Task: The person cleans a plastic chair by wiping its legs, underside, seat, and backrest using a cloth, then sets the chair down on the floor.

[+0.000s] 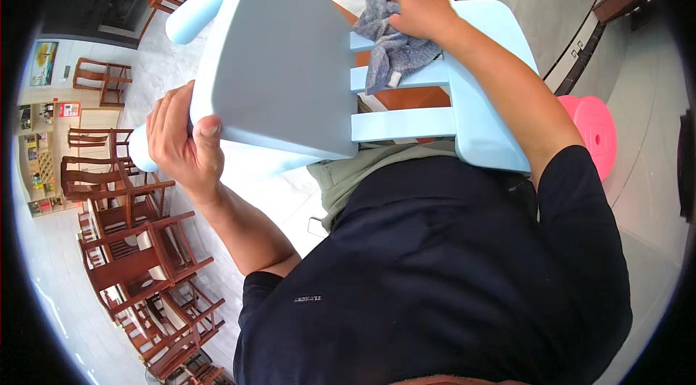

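A light-blue plastic chair (288, 64) lies tipped across my front, its grey-looking seat facing me. My left hand (185, 140) grips the seat's edge at the left, thumb on the near corner and fingers hidden behind it. On the right, my right hand (421, 10) pinches a crumpled grey cloth (402, 53) with a small white tag. The cloth rests over the slats (402, 123) of the backrest, beside the broad top panel (489, 20). Two rounded legs of the chair point left. Part of the cloth covers the upper slats.
A pink plastic stool (592, 135) stands to the right, behind my forearm. Several dark wooden chairs (125, 271) are grouped around a table at the left. Shelves (38, 162) line the far-left wall. A brown surface (418, 99) shows between the slats.
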